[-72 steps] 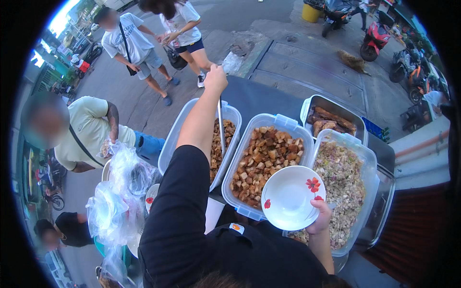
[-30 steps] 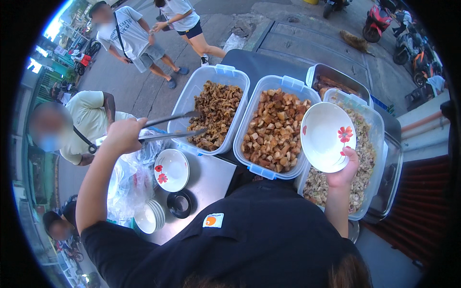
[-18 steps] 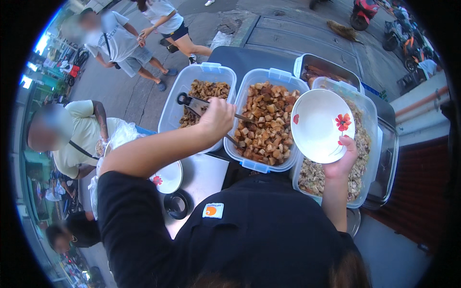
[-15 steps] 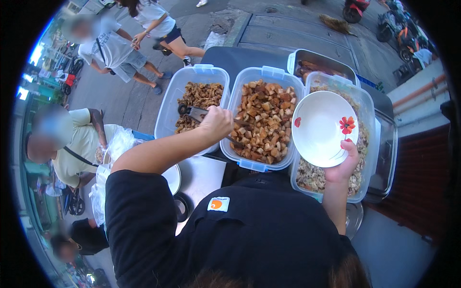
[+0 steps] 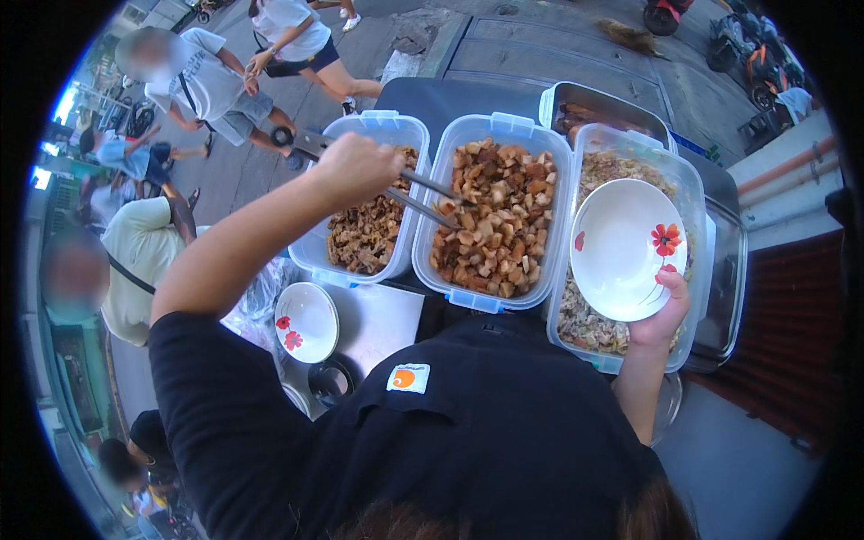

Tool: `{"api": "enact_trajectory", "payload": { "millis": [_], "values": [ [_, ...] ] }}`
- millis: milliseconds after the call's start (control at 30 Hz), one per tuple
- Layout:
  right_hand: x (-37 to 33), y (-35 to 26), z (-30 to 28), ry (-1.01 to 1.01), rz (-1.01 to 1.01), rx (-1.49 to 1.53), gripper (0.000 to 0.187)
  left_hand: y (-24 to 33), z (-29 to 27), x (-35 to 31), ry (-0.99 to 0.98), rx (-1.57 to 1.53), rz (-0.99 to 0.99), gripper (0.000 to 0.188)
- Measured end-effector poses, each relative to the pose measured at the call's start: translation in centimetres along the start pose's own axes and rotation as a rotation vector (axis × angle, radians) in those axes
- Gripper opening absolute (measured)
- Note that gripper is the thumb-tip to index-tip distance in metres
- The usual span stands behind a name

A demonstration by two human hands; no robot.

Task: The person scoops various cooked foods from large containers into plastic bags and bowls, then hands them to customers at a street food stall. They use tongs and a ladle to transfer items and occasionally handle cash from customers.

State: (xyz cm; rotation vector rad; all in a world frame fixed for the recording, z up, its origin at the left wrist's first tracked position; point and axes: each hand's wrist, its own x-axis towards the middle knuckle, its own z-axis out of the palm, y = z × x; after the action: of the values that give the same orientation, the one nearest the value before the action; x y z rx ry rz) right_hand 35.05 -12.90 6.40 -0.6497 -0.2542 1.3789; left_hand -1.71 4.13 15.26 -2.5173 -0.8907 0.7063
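Observation:
My left hand (image 5: 362, 169) is closed around metal tongs (image 5: 423, 183), whose spread tips are at the chopped browned meat (image 5: 495, 243) in the middle clear plastic tub (image 5: 489, 304). Whether the tips touch the pieces, I cannot tell. A white bowl (image 5: 621, 256) with red flowers is gripped at its rim by my right hand (image 5: 661, 315). That bowl is tilted, shows no food inside, and hangs over the right tub (image 5: 697, 202), which holds pale chopped food (image 5: 585, 324). Darker shredded meat (image 5: 364, 238) fills part of the left tub (image 5: 310, 216), under my left forearm.
Behind the right tub stands a metal tray (image 5: 612, 94) of brown food. A flowered bowl (image 5: 306, 319) rests on a metal surface (image 5: 387, 315) near a black round object (image 5: 331, 382). People stand left of the stall, including a person in a pale shirt (image 5: 144, 261).
My left hand has moved left and up with the tongs, which now spread wider. The bowl in my right hand has shifted slightly right and down. The bowl on the metal surface shows more.

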Motion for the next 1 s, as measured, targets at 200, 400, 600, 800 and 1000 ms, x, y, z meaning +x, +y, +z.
{"api": "enact_trajectory", "payload": {
  "millis": [200,400,600,800,1000],
  "values": [
    [0.9,0.4,0.2,-0.018,0.089,-0.016,0.064,4.7,0.5,-0.3,0.119,0.138,-0.008,0.055],
    [1.8,1.7,0.4,-0.034,0.120,0.012,0.064,9.6,3.6,5.9,-0.044,-0.133,0.075,0.043],
    [1.6,1.7,0.4,-0.033,0.100,0.011,0.064,4.5,2.2,8.2,-0.250,-0.187,0.124,0.030],
    [1.3,0.4,-0.4,-0.042,0.092,0.036,0.063,-0.3,-1.7,6.9,-0.081,-0.060,0.005,0.048],
    [1.5,0.3,-0.3,-0.034,0.107,0.013,0.062,2.3,-2.7,9.5,-0.266,0.057,-0.273,0.051]
  ]
}}
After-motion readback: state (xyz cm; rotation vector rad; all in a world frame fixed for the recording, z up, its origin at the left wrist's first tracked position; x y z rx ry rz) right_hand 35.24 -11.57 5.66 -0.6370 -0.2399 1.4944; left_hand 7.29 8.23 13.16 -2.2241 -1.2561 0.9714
